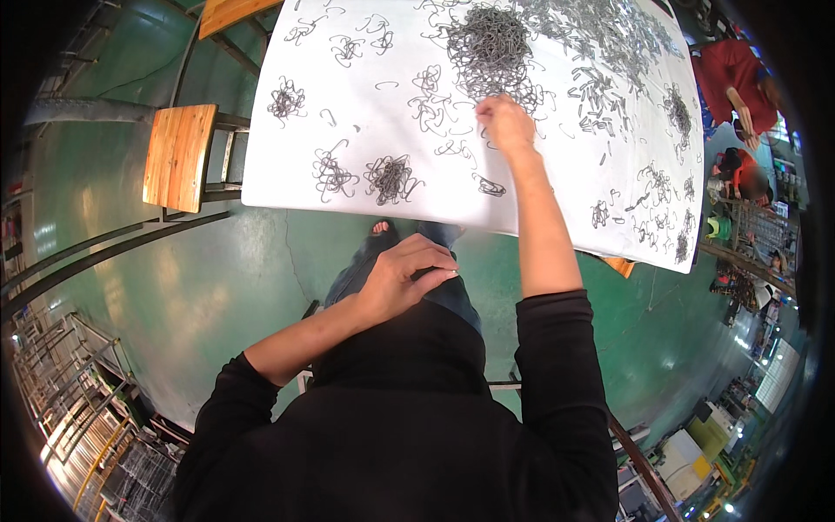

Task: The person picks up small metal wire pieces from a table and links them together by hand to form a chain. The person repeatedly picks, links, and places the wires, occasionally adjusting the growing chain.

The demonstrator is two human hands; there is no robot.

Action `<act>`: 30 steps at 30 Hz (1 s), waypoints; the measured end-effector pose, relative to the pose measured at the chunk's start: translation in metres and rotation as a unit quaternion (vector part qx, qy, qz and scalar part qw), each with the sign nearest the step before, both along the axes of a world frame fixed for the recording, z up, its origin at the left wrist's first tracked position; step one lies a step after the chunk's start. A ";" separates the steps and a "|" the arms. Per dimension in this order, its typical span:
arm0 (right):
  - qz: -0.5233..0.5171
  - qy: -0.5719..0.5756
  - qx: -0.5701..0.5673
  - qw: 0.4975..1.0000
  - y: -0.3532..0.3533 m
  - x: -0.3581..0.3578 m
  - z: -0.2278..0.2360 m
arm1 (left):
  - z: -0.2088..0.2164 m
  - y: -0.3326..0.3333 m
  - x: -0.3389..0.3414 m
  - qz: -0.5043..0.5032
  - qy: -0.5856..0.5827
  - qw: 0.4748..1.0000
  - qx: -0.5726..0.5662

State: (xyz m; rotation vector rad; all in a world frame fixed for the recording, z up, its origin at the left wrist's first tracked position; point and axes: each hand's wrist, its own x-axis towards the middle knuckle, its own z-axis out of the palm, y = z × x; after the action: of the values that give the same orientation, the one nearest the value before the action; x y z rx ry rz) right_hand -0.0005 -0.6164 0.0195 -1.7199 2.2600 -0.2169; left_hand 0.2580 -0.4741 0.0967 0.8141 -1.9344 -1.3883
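Note:
A white-topped table (365, 87) carries many dark, curved wire hooks. My right hand (511, 126) reaches over it, fingers pinched together just below the big heap of hooks (489, 39); whether a hook sits between the fingertips cannot be made out. Held low in front of my body, off the near edge of the table, is my left hand (404, 274). Its thumb and fingers are pressed together, and a tiny bright spot shows at the tips, too small to name. Close to my right forearm lies a small bunch of hooks (491, 186).
Smaller hook clusters (390, 178) dot the table's left side, and short dark metal pieces (598, 100) spread over its right. A wooden stool (180, 158) stands left of the table. Beyond the right edge is another person in red (735, 87). Metal racks (78, 365) stand at lower left.

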 end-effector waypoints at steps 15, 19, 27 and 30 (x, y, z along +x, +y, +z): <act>0.070 0.037 -0.011 0.997 -0.004 0.010 0.006 | -0.002 -0.003 -0.007 -0.034 0.016 0.999 -0.003; -0.089 -0.201 -0.078 0.973 0.064 0.005 0.019 | -0.007 0.000 -0.015 -0.047 0.027 0.999 0.006; -0.353 -0.570 -0.290 0.683 0.240 0.073 0.103 | -0.008 0.007 -0.039 -0.112 0.047 0.992 0.033; -0.381 -0.574 -0.327 0.647 0.270 0.096 0.118 | -0.003 0.011 -0.052 -0.136 0.061 0.988 0.038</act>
State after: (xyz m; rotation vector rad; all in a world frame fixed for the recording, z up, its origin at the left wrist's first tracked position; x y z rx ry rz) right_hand 0.0956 -0.3467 0.1379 -0.2411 1.6480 -1.8496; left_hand 0.2059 -0.4632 0.0937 0.4995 -1.9608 -1.6403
